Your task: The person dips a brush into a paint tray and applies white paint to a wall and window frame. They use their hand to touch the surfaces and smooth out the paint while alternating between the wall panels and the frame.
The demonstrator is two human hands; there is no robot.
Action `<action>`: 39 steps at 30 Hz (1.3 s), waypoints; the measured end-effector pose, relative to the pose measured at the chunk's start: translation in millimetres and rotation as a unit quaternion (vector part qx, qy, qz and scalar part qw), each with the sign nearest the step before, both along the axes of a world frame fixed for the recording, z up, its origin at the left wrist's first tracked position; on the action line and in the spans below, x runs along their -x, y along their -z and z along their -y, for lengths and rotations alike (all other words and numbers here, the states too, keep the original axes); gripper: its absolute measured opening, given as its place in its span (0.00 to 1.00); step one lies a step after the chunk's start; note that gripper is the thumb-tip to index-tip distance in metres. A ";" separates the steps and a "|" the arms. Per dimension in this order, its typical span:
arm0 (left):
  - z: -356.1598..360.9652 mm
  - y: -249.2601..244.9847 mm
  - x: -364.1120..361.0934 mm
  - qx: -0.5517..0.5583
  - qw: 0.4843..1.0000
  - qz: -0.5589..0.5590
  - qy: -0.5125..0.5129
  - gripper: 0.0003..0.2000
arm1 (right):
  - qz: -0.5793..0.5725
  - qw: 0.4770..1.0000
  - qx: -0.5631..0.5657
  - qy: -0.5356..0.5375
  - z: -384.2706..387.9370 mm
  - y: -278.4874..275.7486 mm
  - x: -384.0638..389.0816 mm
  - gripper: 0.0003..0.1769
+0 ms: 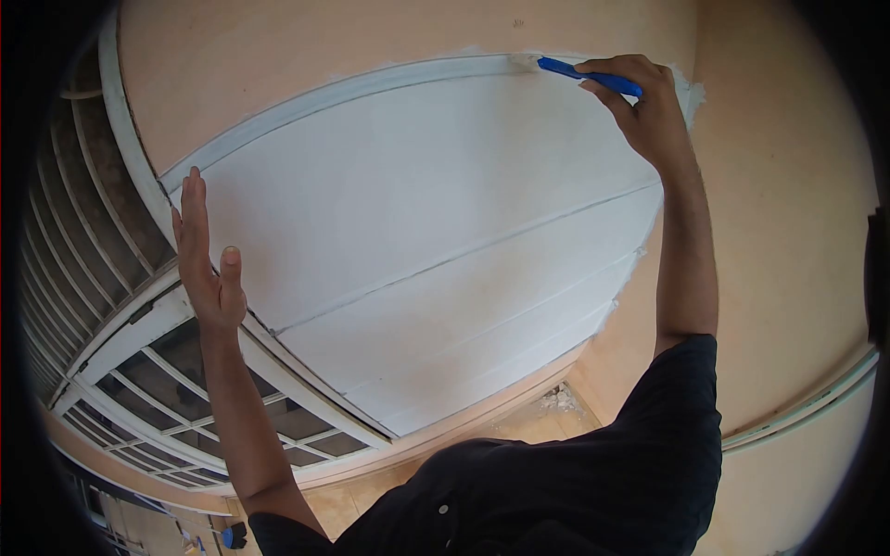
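My right hand (640, 97) is closed around the blue handle of a paintbrush (579, 72), high at the upper right. Its pale bristles meet the white trim strip (399, 82) along the top of a white panelled surface (417, 195). At the left, my left hand (209, 259) is raised with fingers straight and thumb apart, holding nothing. It overlaps the left edge of the white surface in this view, beside the window frame.
A barred window (93, 204) and a framed glass pane (167, 371) stand at the left. Peach walls (779, 185) surround the white surface, with uneven white paint at its edge. Pale debris (559, 398) lies on the floor below. Light-coloured pipes (807, 403) run along the right wall.
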State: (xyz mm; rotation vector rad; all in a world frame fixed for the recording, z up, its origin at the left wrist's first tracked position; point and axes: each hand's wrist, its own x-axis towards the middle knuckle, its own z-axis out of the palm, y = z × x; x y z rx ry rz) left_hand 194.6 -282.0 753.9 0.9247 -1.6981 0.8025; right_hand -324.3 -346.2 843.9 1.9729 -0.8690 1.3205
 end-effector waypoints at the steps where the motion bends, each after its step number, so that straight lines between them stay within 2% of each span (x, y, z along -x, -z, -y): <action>1: -0.3 0.7 -0.3 -0.006 1.000 -0.002 0.000 0.44 | 0.000 1.000 0.001 0.001 1.2 0.3 3.7 0.09; 3: 0.0 1.6 -0.9 -0.010 1.000 -0.004 -0.002 0.44 | -0.031 0.997 0.028 0.064 3.9 1.2 7.9 0.08; 6: -1.1 2.7 0.8 -0.015 1.000 -0.003 -0.005 0.44 | -0.076 0.992 0.046 0.089 7.5 2.4 -6.2 0.08; 10: -4.9 4.0 -1.9 -0.014 1.000 -0.001 0.007 0.42 | -0.110 0.992 0.030 0.059 -0.9 -8.0 -32.2 0.09; 12: -9.1 4.8 -3.9 -0.002 1.000 0.001 -0.016 0.40 | -0.123 0.992 0.004 0.023 -4.1 -18.6 -48.1 0.10; 15: -19.0 3.8 -9.7 0.007 0.999 0.007 -0.050 0.38 | -0.163 0.986 0.028 -0.014 -12.5 -35.3 -81.1 0.13; 22: -39.8 8.9 -31.2 0.034 0.993 0.011 -0.110 0.43 | -0.229 0.967 0.032 -0.108 -25.0 -64.6 -164.0 0.12; 24: -44.8 9.8 -34.5 0.042 0.991 0.004 -0.129 0.43 | -0.259 0.957 -0.036 -0.124 -31.4 -73.3 -187.0 0.15; 25: -46.5 10.0 -37.2 0.049 0.990 0.005 -0.132 0.43 | -0.268 0.953 -0.031 -0.136 -31.3 -75.3 -198.8 0.15; 27: -48.4 9.1 -46.0 0.046 0.987 0.005 -0.151 0.44 | -0.245 0.954 -0.049 -0.164 -31.7 -79.1 -221.1 0.16; 34: -52.1 -1.5 -53.7 0.048 0.988 0.026 -0.145 0.46 | -0.246 0.932 -0.001 -0.266 -31.4 -93.7 -291.8 0.13; 36: -53.1 -3.1 -53.5 0.052 0.988 0.026 -0.143 0.46 | -0.261 0.877 -0.080 -0.396 -28.7 -100.1 -315.8 0.12; 39: -55.0 -2.8 -53.9 0.054 0.988 0.029 -0.145 0.47 | -0.276 0.860 -0.033 -0.428 -28.3 -100.3 -354.3 0.13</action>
